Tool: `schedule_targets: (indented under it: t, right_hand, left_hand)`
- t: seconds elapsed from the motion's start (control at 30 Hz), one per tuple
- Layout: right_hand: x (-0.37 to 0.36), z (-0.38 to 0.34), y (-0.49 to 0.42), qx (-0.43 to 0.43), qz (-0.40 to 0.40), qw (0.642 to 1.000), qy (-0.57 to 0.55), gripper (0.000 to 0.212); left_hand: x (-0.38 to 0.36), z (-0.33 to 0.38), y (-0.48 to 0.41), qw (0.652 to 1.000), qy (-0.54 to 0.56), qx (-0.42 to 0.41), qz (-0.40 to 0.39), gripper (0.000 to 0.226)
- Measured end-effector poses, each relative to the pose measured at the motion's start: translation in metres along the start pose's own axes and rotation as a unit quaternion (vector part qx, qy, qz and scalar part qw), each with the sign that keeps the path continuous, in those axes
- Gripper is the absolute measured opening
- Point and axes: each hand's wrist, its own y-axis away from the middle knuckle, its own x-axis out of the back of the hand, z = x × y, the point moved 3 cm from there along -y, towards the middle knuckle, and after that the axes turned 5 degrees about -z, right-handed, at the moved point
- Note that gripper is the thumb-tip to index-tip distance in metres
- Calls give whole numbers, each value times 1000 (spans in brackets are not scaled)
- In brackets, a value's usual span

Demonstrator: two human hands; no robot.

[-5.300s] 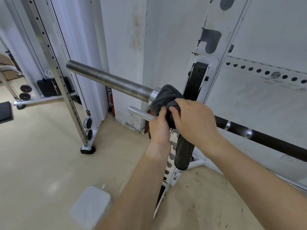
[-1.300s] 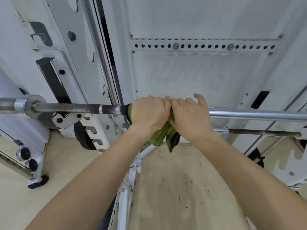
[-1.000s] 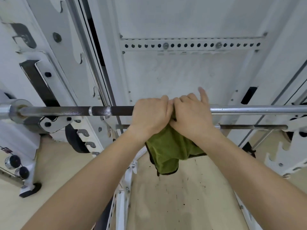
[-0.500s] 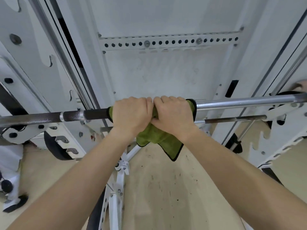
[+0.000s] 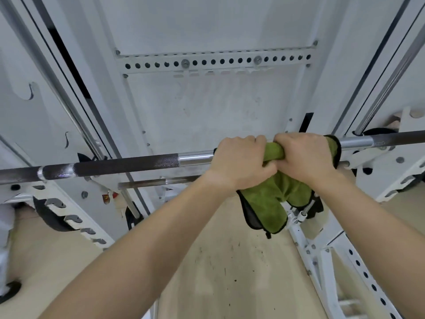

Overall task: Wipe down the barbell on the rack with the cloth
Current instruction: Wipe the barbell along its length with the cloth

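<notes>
Green microfibre cloth (image 5: 266,203), black-edged, wrapped over the barbell (image 5: 119,165) on the white rack (image 5: 391,166); left hand (image 5: 239,161) and right hand (image 5: 305,157) grip it side by side, apparently touching.

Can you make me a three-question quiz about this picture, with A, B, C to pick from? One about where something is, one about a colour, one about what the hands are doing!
1. Where is the fluffy dark-edged cloth?
A. on the floor
B. wrapped over the long steel barbell
C. on a shelf

2. What colour is the cloth?
A. green
B. red
C. white

3. What are the left hand and right hand doing?
A. hanging loose
B. waving
C. gripping the cloth

Answers: 1 B, it drapes over the bar; 2 A, its pile is green; 3 C, both hands curl round it.
</notes>
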Motion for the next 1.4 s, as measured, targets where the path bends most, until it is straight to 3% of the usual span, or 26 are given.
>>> schedule_targets:
  t: [0.07,0.17,0.33,0.57,0.87,1.4]
  right_hand:
    - [3,-22,-8,18,-9,1000,11,34]
    - [7,-84,-27,67,-28,997,13,34]
    - [3,-152,-49,113,-7,993,22,29]
    - [-4,-79,-25,148,43,987,40,36]
    - [-6,92,27,96,25,995,11,37]
    - [-7,77,22,97,23,995,16,27]
  left_hand:
    - [1,-23,13,999,-30,-16,-40,34]
    - [5,-76,39,993,-82,31,-81,31]
    - [8,-118,69,987,-108,57,-108,20]
    - [3,-81,37,991,-87,8,-101,48]
    - [-15,50,-61,990,-41,-70,-111,44]
    - [-16,55,-67,991,-37,-51,-115,38]
